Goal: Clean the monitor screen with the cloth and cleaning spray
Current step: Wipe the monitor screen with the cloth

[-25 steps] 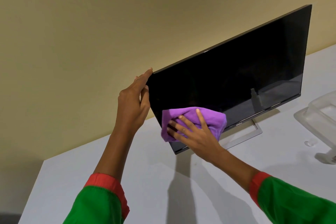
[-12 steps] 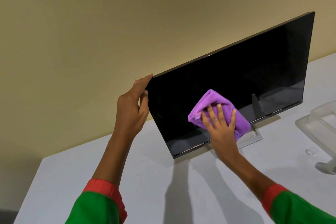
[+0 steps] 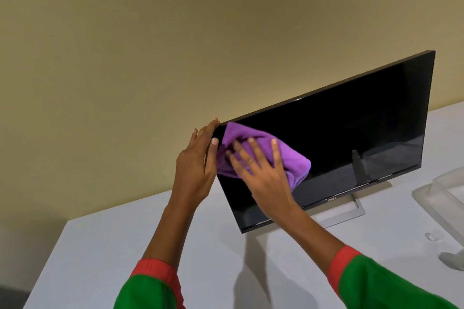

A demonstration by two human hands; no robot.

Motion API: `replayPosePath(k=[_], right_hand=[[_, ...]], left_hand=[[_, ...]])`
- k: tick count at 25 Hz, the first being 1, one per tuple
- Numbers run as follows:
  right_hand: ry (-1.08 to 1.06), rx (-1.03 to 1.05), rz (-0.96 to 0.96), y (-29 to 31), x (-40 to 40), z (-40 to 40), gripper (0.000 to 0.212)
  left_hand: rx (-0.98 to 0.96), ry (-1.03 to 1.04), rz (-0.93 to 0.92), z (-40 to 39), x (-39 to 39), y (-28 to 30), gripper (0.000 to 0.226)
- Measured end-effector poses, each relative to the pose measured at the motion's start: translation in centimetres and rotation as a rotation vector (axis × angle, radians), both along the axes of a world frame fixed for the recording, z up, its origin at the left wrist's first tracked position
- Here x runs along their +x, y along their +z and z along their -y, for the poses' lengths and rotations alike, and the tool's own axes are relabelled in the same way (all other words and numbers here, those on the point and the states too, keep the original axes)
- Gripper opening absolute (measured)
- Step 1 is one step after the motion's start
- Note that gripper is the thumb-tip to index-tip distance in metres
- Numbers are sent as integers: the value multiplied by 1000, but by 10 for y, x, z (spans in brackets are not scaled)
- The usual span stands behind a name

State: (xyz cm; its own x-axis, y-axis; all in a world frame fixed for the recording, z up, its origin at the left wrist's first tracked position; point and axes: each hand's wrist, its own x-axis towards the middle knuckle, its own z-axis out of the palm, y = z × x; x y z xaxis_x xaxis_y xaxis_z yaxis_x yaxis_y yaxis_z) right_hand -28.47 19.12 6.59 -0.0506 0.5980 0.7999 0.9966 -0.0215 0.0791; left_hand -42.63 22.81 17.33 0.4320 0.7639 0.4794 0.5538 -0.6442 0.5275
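Note:
A black Dell monitor (image 3: 351, 133) stands on a silver frame stand (image 3: 357, 209) on a white table (image 3: 120, 246), its screen dark and tilted back. My left hand (image 3: 195, 165) holds the monitor's upper left corner, thumb on the front and fingers behind the edge. My right hand (image 3: 263, 175) presses a folded purple cloth (image 3: 291, 158) flat against the upper left part of the screen, fingers spread and straight. No spray bottle is in view.
A clear plastic container (image 3: 442, 190) sits at the right edge of the table, cut off by the frame. A beige wall (image 3: 175, 32) rises close behind the monitor. The table's left edge (image 3: 47, 258) runs near my left sleeve.
My right hand has swept the cloth from the lower middle of the screen up and left to the upper left corner. My left hand has kept its hold on the monitor's edge.

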Motion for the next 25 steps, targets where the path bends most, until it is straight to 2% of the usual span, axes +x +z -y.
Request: replayPosePath(k=[4,7,10,14,16,18,21,25], right_hand=[[-167,43,-115,1,47,13,54],[-290,-54,-209,-34,61,33,80],[-326,-179,-260,-76,40,48,102],[-134,-208,-21,-103,8,51,92],[-50,-195,115,-90,1,42,85],[-3,-151,170,-64,-1,30,72],[-27,-50,45,-18,9,13,54],[-177,-20,-153,16,60,13,66]], left_hand=[[-27,-3,35,2,1,3,39],[-44,-3,52,2,1,2,39],[-49,6,63,3,1,0,38],[-53,4,19,4,1,-1,39],[-44,19,-15,4,1,-2,40],[-17,26,-23,4,2,-1,39],[35,1,-4,5,5,1,36],[26,28,-14,7,7,5,35]])
